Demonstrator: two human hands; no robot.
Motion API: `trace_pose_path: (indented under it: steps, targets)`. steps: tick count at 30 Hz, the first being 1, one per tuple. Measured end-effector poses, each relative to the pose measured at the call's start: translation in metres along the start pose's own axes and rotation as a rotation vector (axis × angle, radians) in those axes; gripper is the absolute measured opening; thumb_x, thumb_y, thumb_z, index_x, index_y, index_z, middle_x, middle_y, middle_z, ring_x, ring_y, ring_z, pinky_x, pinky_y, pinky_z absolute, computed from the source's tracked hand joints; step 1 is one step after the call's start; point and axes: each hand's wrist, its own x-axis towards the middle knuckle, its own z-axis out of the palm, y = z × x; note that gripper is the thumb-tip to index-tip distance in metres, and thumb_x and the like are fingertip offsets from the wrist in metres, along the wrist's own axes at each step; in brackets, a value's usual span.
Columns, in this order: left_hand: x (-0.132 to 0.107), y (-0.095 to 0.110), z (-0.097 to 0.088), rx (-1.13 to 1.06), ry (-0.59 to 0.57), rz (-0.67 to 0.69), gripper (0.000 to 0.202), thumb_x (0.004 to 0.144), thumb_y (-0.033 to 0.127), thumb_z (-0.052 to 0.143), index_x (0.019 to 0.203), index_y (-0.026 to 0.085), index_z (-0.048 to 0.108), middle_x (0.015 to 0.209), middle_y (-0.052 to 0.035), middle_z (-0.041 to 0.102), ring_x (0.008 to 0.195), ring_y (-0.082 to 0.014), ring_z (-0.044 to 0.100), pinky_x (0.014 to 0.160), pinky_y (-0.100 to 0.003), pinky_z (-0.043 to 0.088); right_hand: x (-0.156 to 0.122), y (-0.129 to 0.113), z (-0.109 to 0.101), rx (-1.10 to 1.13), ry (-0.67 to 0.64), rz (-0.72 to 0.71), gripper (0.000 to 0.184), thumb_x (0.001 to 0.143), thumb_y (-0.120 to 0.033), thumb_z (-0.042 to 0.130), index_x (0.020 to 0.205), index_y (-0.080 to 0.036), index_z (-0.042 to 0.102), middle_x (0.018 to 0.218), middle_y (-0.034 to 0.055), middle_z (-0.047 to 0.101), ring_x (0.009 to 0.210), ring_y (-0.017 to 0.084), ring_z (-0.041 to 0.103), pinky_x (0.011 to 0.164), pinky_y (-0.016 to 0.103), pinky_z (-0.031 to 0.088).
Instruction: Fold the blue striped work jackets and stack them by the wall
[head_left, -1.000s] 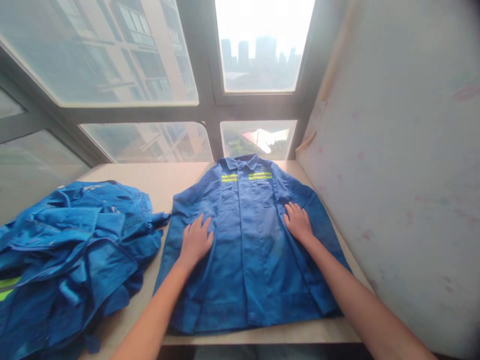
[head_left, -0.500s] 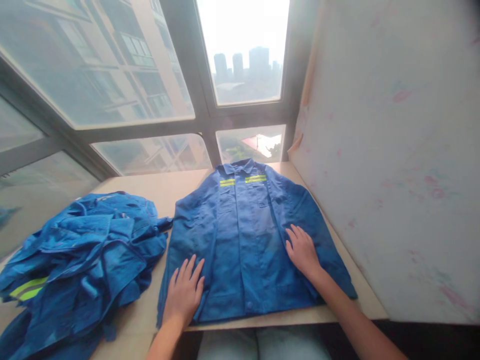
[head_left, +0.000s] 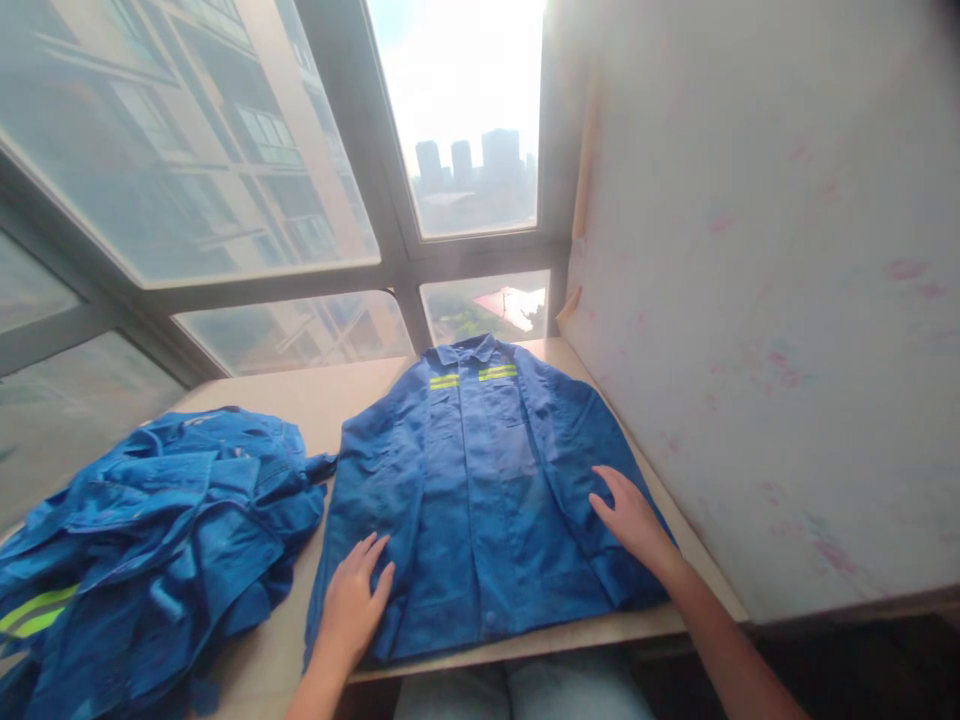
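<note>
A blue work jacket [head_left: 480, 500] lies spread flat, front up, its collar toward the window and yellow-green stripes across the chest. Both sleeves rest along its sides. My left hand [head_left: 352, 595] is on the lower part of the left-side sleeve, fingers apart and holding nothing. Over the sleeve on the right, my right hand [head_left: 628, 515] has its thumb and fingers spread; whether it touches the cloth I cannot tell. The jacket's hem lies close to the table's front edge.
A crumpled heap of blue work clothes [head_left: 172, 530] with a reflective stripe lies on the left of the pale tabletop [head_left: 330, 390]. A flower-patterned wall [head_left: 750, 350] bounds the right side. Framed windows [head_left: 457, 120] stand behind.
My right hand has shifted outward from the jacket's body onto the right sleeve. The left hand stays at its sleeve with fingers slightly more bent. The camera view has tilted and turned a little.
</note>
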Motion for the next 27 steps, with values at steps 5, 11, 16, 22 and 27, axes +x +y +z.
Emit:
trace_pose_path:
  steps: [5, 11, 16, 22, 27]
  targets:
    - [0.003, 0.068, -0.006, -0.235, 0.113, 0.08, 0.041, 0.091, 0.038, 0.047, 0.122, 0.019, 0.067, 0.131, -0.0115, 0.065, 0.123, -0.0282, 0.06, 0.108, -0.05, 0.047, -0.033, 0.042, -0.025, 0.045, 0.134, 0.187, 0.055, 0.085, -0.039, 0.047, 0.132, -0.013, 0.057, 0.133, 0.0174, 0.06, 0.125, 0.029, 0.057, 0.111, 0.046, 0.042]
    - [-0.013, 0.231, 0.01, -0.68, -0.169, 0.319, 0.038, 0.093, 0.029, 0.049, 0.127, 0.021, 0.063, 0.134, -0.0104, 0.063, 0.127, -0.0233, 0.058, 0.11, -0.042, 0.046, -0.056, 0.06, -0.022, 0.255, 0.158, 0.469, 0.064, 0.075, -0.046, 0.054, 0.13, -0.013, 0.058, 0.13, 0.0181, 0.062, 0.123, 0.032, 0.058, 0.109, 0.047, 0.044]
    - [-0.016, 0.336, 0.036, -0.856, -0.451, 0.28, 0.053, 0.088, 0.032, 0.057, 0.138, 0.016, 0.054, 0.14, -0.0128, 0.058, 0.129, -0.0246, 0.055, 0.111, -0.037, 0.042, -0.046, 0.047, -0.039, 0.739, 0.08, 0.604, 0.06, 0.069, -0.049, 0.067, 0.12, -0.018, 0.064, 0.126, 0.0146, 0.067, 0.118, 0.031, 0.063, 0.099, 0.042, 0.052]
    - [0.003, 0.368, 0.047, -0.794, -0.517, 0.016, 0.067, 0.084, 0.05, 0.061, 0.138, 0.012, 0.05, 0.132, -0.0163, 0.063, 0.12, -0.0292, 0.059, 0.1, -0.037, 0.044, -0.048, 0.015, -0.067, 0.984, -0.059, 0.629, 0.054, 0.072, -0.059, 0.071, 0.11, -0.021, 0.071, 0.116, 0.0095, 0.072, 0.11, 0.027, 0.066, 0.093, 0.037, 0.054]
    - [0.016, 0.354, 0.056, -0.83, -0.451, -0.112, 0.034, 0.082, 0.029, 0.06, 0.114, 0.018, 0.057, 0.101, -0.0072, 0.072, 0.095, -0.0222, 0.066, 0.081, -0.028, 0.045, -0.037, 0.008, -0.06, 1.037, -0.265, 0.564, 0.048, 0.077, -0.06, 0.07, 0.103, -0.019, 0.073, 0.106, 0.0091, 0.072, 0.099, 0.023, 0.067, 0.078, 0.03, 0.056]
